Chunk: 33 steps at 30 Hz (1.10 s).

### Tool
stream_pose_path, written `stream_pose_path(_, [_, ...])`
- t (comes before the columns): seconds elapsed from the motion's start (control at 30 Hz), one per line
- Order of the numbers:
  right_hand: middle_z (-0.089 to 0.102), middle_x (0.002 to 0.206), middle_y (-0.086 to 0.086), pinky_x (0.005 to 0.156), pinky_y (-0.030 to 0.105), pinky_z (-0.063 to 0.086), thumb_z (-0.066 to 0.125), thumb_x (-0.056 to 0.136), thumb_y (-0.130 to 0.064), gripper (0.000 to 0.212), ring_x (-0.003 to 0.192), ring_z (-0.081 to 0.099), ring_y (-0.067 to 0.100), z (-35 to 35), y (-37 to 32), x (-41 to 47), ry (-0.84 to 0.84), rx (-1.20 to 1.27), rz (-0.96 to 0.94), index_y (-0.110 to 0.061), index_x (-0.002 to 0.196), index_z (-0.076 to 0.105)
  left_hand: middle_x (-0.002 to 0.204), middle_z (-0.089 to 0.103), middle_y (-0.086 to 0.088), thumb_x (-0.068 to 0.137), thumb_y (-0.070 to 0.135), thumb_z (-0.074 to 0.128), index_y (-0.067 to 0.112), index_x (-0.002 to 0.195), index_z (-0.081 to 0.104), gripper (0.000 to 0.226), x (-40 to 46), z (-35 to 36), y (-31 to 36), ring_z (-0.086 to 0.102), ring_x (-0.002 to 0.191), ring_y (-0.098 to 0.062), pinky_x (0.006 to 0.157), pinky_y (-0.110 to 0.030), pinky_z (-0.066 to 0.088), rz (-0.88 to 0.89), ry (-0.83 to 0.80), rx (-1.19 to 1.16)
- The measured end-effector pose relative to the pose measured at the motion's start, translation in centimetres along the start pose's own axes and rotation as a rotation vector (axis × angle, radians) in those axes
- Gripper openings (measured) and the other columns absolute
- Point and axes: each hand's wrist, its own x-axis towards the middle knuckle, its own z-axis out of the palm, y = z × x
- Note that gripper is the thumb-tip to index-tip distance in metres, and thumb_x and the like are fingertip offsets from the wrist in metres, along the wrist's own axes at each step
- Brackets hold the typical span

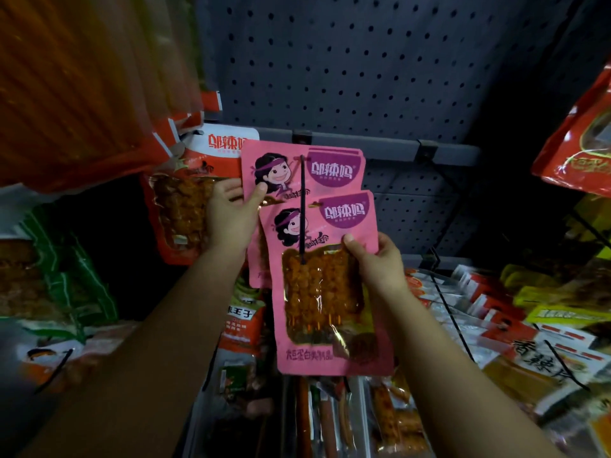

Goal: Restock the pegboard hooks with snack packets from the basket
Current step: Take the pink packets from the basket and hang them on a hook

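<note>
A pink snack packet (325, 285) with a clear window showing orange skewered pieces hangs in front, gripped at its right edge by the right hand (377, 262), thumb on the front face and fingers curled behind. A black hook (302, 209) runs down over its top half. Just behind and above it sits a second pink packet (297, 166), whose left edge the left hand (231, 216) pinches, thumb on front. Left of that hand hangs an orange and white packet (188, 193). Behind both hands stands the grey pegboard (363, 61). Below the hands lie more mixed snack packets (496, 325) on hooks.
</note>
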Motion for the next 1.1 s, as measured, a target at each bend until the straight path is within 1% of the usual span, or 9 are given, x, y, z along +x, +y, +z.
stream_pose_path(0.07, [0.07, 0.087, -0.006, 0.054, 0.01, 0.05, 0.069, 0.085, -0.028, 0.016, 0.075, 0.068, 0.005, -0.7, 0.3, -1.5, -0.008, 0.025, -0.02, -0.02, 0.096, 0.062, 0.117, 0.053, 0.01, 0.08, 0.038, 0.071, 0.02, 0.124, 0.047, 0.054, -2.1, -1.0, -0.7, 0.054, 0.105, -0.005, 0.083, -0.018, 0.044, 0.048, 0.029, -0.029])
stream_pose_path(0.17, [0.076, 0.092, 0.002, 0.076, 0.027, 0.057, 0.067, 0.086, -0.028, 0.011, 0.087, 0.072, 0.013, -1.4, 0.8, -4.2, -0.118, 0.084, -0.023, -0.02, 0.094, 0.068, 0.109, 0.053, 0.022, 0.066, 0.056, 0.069, 0.033, 0.117, 0.045, 0.061, -6.1, -2.3, -1.3, 0.055, 0.099, 0.007, 0.074, -0.011, 0.046, 0.005, -0.148, -0.141])
stream_pose_path(0.27, [0.075, 0.1, 0.004, 0.085, 0.037, 0.055, 0.067, 0.085, -0.028, 0.016, 0.096, 0.071, 0.02, -2.1, 1.3, -6.8, -0.197, 0.156, -0.03, -0.022, 0.1, 0.069, 0.114, 0.057, 0.018, 0.06, 0.054, 0.068, 0.032, 0.117, 0.046, 0.065, -8.5, -3.7, -1.9, 0.058, 0.102, 0.004, 0.079, -0.017, 0.05, -0.019, -0.169, -0.168])
stream_pose_path(0.33, [0.074, 0.103, 0.007, 0.087, 0.041, 0.054, 0.068, 0.083, -0.03, 0.016, 0.099, 0.07, 0.023, -2.7, 1.5, -8.5, -0.263, 0.201, -0.009, -0.025, 0.098, 0.071, 0.116, 0.062, 0.01, 0.069, 0.043, 0.072, 0.028, 0.118, 0.05, 0.056, -9.5, -4.8, -2.0, 0.063, 0.1, -0.007, 0.076, -0.024, 0.054, -0.091, -0.147, -0.189])
stream_pose_path(0.4, [0.073, 0.106, 0.01, 0.09, 0.044, 0.052, 0.07, 0.083, -0.03, 0.017, 0.102, 0.069, 0.027, -3.1, 1.7, -9.9, -0.331, 0.22, 0.005, -0.025, 0.099, 0.071, 0.099, 0.073, 0.006, 0.069, 0.043, 0.071, 0.034, 0.1, 0.065, 0.032, -10.8, -5.8, -2.3, 0.07, 0.088, -0.013, 0.067, -0.026, 0.055, -0.147, -0.248, -0.182])
stream_pose_path(0.47, [0.073, 0.107, 0.011, 0.092, 0.046, 0.051, 0.071, 0.081, -0.028, 0.016, 0.103, 0.068, 0.028, -3.3, 1.4, -11.1, -0.378, 0.209, 0.008, -0.026, 0.097, 0.071, 0.09, 0.076, 0.005, 0.064, 0.047, 0.069, 0.035, 0.086, 0.073, 0.025, -12.5, -6.6, -2.1, 0.072, 0.085, -0.014, 0.07, -0.031, 0.055, -0.145, -0.303, -0.179])
stream_pose_path(0.67, [0.076, 0.093, -0.001, 0.075, 0.025, 0.057, 0.068, 0.078, -0.042, 0.015, 0.088, 0.072, 0.016, -3.8, -1.8, -13.1, -0.387, 0.065, -0.26, -0.034, 0.089, 0.073, 0.078, 0.073, 0.02, 0.074, 0.035, 0.07, 0.048, 0.078, 0.072, 0.014, -15.8, -8.3, 0.7, 0.07, 0.077, 0.0, 0.06, -0.011, 0.052, 0.158, -0.259, -0.202])
stream_pose_path(0.83, [0.073, 0.074, -0.011, 0.066, 0.018, 0.053, 0.065, 0.077, -0.043, 0.012, 0.072, 0.068, 0.003, -3.3, -4.0, -13.8, -0.266, 0.069, -0.466, -0.034, 0.076, 0.072, 0.076, 0.073, 0.021, 0.08, 0.026, 0.065, 0.048, 0.077, 0.072, 0.023, -16.6, -8.5, 2.6, 0.069, 0.077, 0.001, 0.063, -0.011, 0.052, 0.283, -0.271, -0.179])
stream_pose_path(1.1, [0.074, 0.073, -0.006, 0.068, 0.03, 0.058, 0.069, 0.081, -0.033, 0.009, 0.072, 0.07, 0.011, -2.0, -5.3, -13.4, -0.177, 0.113, -0.442, -0.03, 0.074, 0.073, 0.074, 0.073, 0.019, 0.078, 0.028, 0.067, 0.043, 0.074, 0.072, 0.016, -16.6, -8.5, 4.1, 0.07, 0.074, -0.001, 0.059, -0.012, 0.052, 0.298, -0.2, -0.218])
